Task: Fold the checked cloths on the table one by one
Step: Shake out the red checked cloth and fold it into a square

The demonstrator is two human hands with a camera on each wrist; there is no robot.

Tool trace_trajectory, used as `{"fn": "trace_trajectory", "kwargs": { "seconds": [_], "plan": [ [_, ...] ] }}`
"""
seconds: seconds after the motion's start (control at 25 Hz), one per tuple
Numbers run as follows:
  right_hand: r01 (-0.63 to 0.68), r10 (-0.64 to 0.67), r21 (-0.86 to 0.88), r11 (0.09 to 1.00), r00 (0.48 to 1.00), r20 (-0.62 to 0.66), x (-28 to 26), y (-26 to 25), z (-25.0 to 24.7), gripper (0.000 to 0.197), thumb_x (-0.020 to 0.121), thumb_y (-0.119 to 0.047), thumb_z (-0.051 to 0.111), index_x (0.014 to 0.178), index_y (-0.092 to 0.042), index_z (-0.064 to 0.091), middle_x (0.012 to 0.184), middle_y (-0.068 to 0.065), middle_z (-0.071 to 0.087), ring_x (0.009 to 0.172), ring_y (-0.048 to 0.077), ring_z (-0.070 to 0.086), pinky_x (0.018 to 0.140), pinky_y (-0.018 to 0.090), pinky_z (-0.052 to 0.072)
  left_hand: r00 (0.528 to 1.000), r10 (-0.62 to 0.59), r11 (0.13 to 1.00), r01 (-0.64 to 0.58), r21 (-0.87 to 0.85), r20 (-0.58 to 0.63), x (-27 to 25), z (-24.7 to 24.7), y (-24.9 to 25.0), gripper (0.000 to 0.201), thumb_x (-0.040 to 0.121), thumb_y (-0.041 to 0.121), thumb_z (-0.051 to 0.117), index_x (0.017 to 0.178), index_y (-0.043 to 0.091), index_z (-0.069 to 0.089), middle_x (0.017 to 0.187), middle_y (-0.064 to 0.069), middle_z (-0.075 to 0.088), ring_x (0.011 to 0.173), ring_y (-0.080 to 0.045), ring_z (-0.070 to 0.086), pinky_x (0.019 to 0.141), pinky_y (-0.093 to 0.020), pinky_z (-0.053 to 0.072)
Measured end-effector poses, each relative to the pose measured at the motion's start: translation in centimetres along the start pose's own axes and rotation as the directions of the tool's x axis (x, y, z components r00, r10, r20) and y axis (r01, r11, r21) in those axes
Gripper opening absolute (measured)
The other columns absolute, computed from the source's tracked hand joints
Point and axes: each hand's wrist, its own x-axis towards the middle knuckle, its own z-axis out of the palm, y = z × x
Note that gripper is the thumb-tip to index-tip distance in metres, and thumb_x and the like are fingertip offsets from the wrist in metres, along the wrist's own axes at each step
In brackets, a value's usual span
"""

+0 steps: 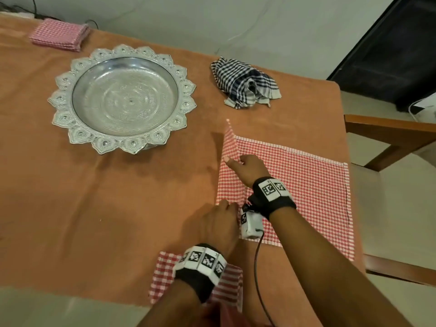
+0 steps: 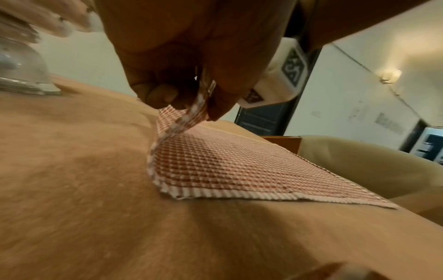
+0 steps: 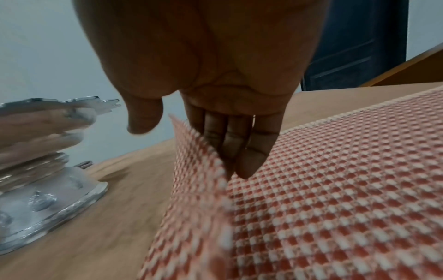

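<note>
A red checked cloth (image 1: 306,185) lies spread on the right side of the table, with its left edge raised as a flap. My left hand (image 1: 227,205) pinches the near-left corner of that flap; the left wrist view shows the edge of the cloth (image 2: 215,166) caught between thumb and fingers (image 2: 165,94). My right hand (image 1: 236,160) is farther along the flap. Its straight fingers (image 3: 239,147) lie against the inner side of the cloth (image 3: 335,189), and the thumb stands apart on the outer side.
A crumpled dark blue checked cloth (image 1: 245,83) lies behind the red one. A folded pink checked stack (image 1: 59,35) sits at the far left, and a folded red checked cloth (image 1: 162,274) at the front edge. A footed silver tray (image 1: 61,100) stands centre-left. A wooden chair (image 1: 389,138) is at the right.
</note>
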Motion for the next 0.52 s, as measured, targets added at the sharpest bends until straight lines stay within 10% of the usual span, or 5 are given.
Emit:
{"fn": "trace_trajectory", "kwargs": {
  "seconds": [0.12, 0.32, 0.52],
  "plan": [
    [-0.052, 0.057, 0.040, 0.998, 0.988, -0.141, 1.4, 2.0, -2.3, 0.022, 0.090, -0.027, 0.061, 0.100, -0.007, 0.064, 0.096, 0.012, 0.064, 0.089, 0.031, 0.061, 0.071, 0.034, 0.048, 0.999, 0.051, 0.997, -0.051, -0.063, -0.014, -0.5, 1.8, 1.6, 0.015, 0.088, 0.025, 0.054, 0.101, 0.023, 0.062, 0.099, 0.002, 0.061, 0.078, -0.023, 0.061, 0.057, -0.030, 0.032],
    [-0.192, 0.216, 0.126, 0.973, 0.950, -0.224, 2.6, 7.3, -6.8, 0.048, 0.082, -0.016, 0.073, 0.126, -0.004, 0.058, 0.120, 0.018, 0.064, 0.104, 0.037, 0.064, 0.090, 0.051, 0.053, 1.000, 0.028, 0.989, -0.026, -0.143, 0.013, -1.5, 3.7, 3.7, 0.021, 0.091, 0.019, 0.049, 0.106, 0.017, 0.062, 0.104, -0.001, 0.062, 0.084, -0.022, 0.061, 0.066, -0.032, 0.043],
    [-0.220, 0.236, 0.089, 0.971, 0.936, -0.262, 1.9, 12.5, -10.5, 0.046, 0.086, -0.018, 0.070, 0.129, -0.005, 0.058, 0.125, 0.016, 0.062, 0.106, 0.035, 0.063, 0.090, 0.050, 0.053, 0.953, 0.248, 0.969, -0.241, -0.060, 0.174, -1.6, 5.8, 9.5, 0.024, 0.055, 0.018, 0.083, 0.069, 0.023, 0.064, 0.067, 0.006, 0.060, 0.048, -0.012, 0.055, 0.039, -0.023, 0.033]
  ]
}}
